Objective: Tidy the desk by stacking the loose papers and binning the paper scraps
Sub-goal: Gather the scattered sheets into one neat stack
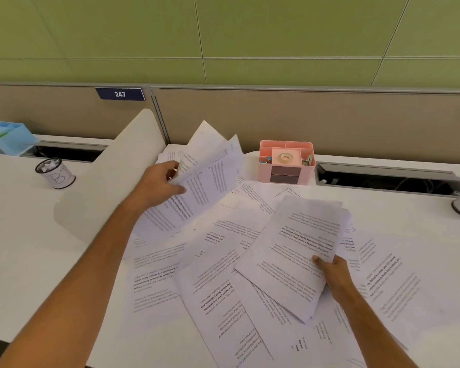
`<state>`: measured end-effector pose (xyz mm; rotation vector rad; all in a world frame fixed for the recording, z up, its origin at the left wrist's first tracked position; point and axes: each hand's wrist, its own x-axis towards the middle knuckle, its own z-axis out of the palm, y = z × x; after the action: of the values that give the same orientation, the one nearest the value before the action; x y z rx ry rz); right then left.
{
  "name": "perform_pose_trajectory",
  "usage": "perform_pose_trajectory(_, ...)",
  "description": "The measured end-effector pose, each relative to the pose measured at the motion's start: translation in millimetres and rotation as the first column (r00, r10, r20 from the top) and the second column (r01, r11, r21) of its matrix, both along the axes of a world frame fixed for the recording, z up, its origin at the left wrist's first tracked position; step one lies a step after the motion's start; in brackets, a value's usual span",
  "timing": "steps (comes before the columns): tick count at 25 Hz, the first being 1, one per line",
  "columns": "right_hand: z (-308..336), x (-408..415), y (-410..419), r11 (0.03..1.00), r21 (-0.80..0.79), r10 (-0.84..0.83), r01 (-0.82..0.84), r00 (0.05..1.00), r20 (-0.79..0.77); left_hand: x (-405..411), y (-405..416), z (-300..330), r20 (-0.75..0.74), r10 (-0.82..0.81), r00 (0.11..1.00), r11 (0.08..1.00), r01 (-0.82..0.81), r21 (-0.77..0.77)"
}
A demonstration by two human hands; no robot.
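**Both hands hold paper over a messy desk**

Gripping a fan of white printed sheets (205, 179), the left hand (157, 181) has its thumb on top and its fingers curled under the edge. The sheets are lifted off the desk and spread apart at the far end, like a hand of cards. They sit up near the back of the desk, close to the beige divider wall (329, 120).

The right hand (335, 274) pinches a neat pile of white printed pages (298, 251) at its near corner. The thumb presses on top and the other fingers are under the pile. This pile is tilted a bit and lies over the other papers.

Lots of loose white sheets with black writing (223, 288) cover the white desk (24, 248). They lie flat, crossing over each other in all ways.

A small round bin with a white label and dark rim (55, 173) stands on the left side of the desk, well apart from the papers. Crumpled paper scraps (47, 166) fill its top.

A pink plastic desk box (286, 162) stands at the back, just behind the papers. A roll of clear tape (285, 156) sits in it. A light blue plastic box (8, 138) stands far off at the left. A dark blue sign with the number 247 (120, 94) is on the divider wall.
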<state>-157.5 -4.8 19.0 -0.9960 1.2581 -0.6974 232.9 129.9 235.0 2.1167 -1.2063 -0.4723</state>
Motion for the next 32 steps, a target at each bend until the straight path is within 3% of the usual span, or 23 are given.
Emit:
perform_pose_trajectory(3, 3, 2, -1, 1.000, 0.002, 0.007, -0.008, 1.000, 0.028, -20, -25, 22, -0.184, -0.116, 0.976, 0.992, 0.103, -0.078)
perform_pose_trajectory(5, 5, 4, -1, 1.000, 0.000, 0.021, -0.021, 0.998, 0.066, -32, -41, 22, -0.380, -0.171, 0.909, 0.983, 0.129, -0.134)
perform_pose_trajectory(9, 12, 6, -4, 0.999, -0.017, 0.049, -0.047, 0.989, 0.139, -54, -66, -17, -0.750, -0.184, 0.636, 0.983, 0.111, -0.147)
perform_pose_trajectory(12, 19, 7, -5, 0.996, -0.017, 0.086, -0.084, 0.983, 0.163, -73, -77, -69, -0.874, -0.114, 0.472, 0.991, 0.121, -0.063)
perform_pose_trajectory(14, 21, 7, -6, 0.995, -0.004, 0.104, -0.105, 0.979, 0.178, -86, -81, -102, -0.905, -0.036, 0.425, 0.995, 0.099, 0.007)
perform_pose_trajectory(20, 22, 1, 0, 0.980, -0.025, 0.197, -0.197, 0.942, 0.273, -116, -78, -157, -0.845, 0.127, 0.520, 0.992, -0.058, 0.114)
perform_pose_trajectory(25, 37, 3, 1, 0.955, -0.055, 0.295, -0.291, 0.911, 0.287, -115, -71, -167, -0.860, 0.167, 0.481, 0.985, -0.120, 0.124)
perform_pose_trajectory(28, 46, 17, -3, 0.976, -0.001, 0.211, -0.218, 0.944, 0.252, -114, -71, -166, -0.889, 0.137, 0.437, 0.989, -0.105, 0.101)
perform_pose_trajectory(32, 64, 31, -13, 0.990, 0.014, 0.130, -0.143, 0.933, 0.335, -114, -78, -155, -0.836, 0.116, 0.537, 0.986, -0.165, 0.031)
